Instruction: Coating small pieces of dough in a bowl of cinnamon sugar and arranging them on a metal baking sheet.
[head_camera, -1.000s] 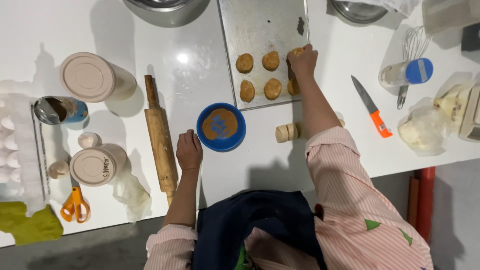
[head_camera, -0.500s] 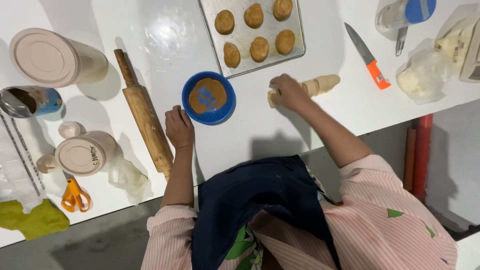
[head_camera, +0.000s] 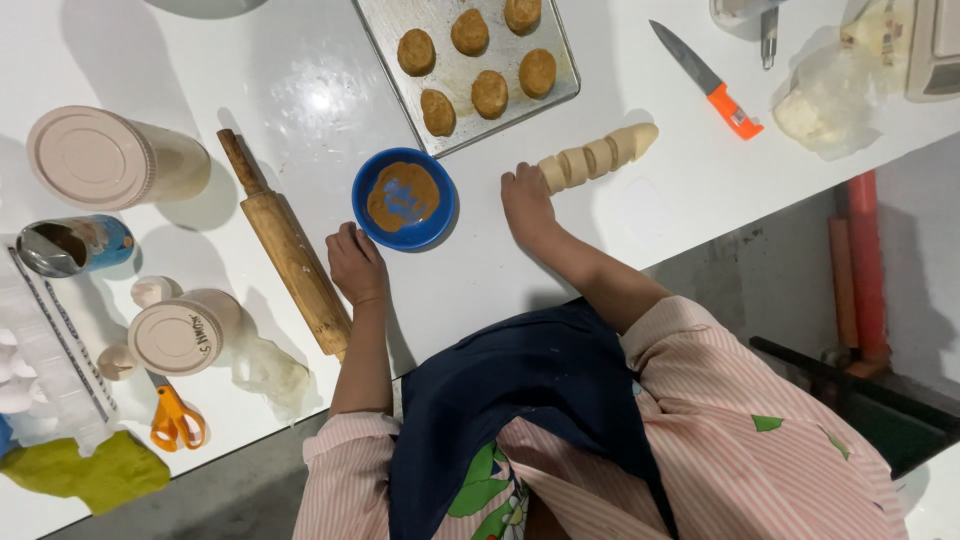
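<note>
Where the white table (head_camera: 300, 90) runs bare below the baking tray (head_camera: 563, 70), a pale sliced dough log (head_camera: 598, 157), lying slantwise. At its near end, right hand (head_camera: 527, 200), fingers curled onto the end slice and touching it; whether pinching or only resting on it, cannot tell. Just left of that hand, a blue bowl (head_camera: 404, 199) with brown powder inside. Left hand (head_camera: 356, 265) below and left of the bowl, loosely curled, knuckles up, resting on the table, close to the bowl's rim but holding nothing. Beside that hand, a wooden rolling pin (head_camera: 290, 250), angled. On the tray, six round brown dough pieces (head_camera: 489, 93). Right of the tray, an orange-handled knife (head_camera: 708, 82), well apart from the log. Far left: a lidded beige canister (head_camera: 105, 160), an open tin (head_camera: 70, 245), a smaller lidded jar (head_camera: 180, 333), orange scissors (head_camera: 172, 415).
</note>
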